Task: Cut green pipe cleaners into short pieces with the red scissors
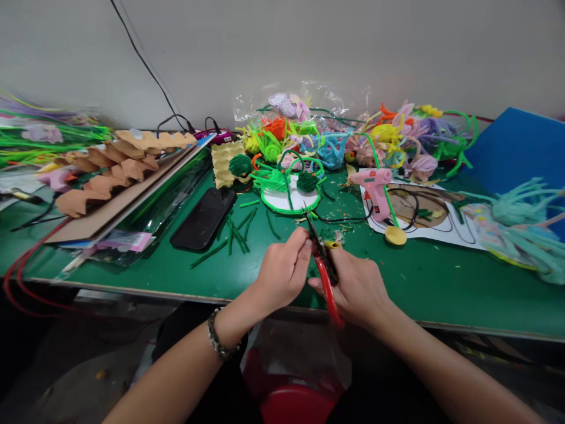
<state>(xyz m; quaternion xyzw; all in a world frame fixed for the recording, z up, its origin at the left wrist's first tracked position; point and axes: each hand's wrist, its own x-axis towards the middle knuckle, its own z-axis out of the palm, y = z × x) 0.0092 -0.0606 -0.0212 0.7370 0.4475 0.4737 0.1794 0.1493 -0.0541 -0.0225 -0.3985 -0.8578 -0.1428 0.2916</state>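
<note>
My right hand grips a pair of scissors with red handles and dark blades, which point up and away from me. Close against the blades is my left hand, its fingers pinched together; whatever lies between them is too small to make out. A small yellow piece shows at my right fingers. Just beyond the blades lies a round white craft piece edged with green pipe cleaner, bearing dark green balls. Cut green pipe cleaner pieces are scattered left of my hands.
A black phone lies at the left, near cardboard egg-tray strips. A pink glue gun stands on the right beside white card. Colourful pipe cleaner bundles line the wall. A blue board leans at far right.
</note>
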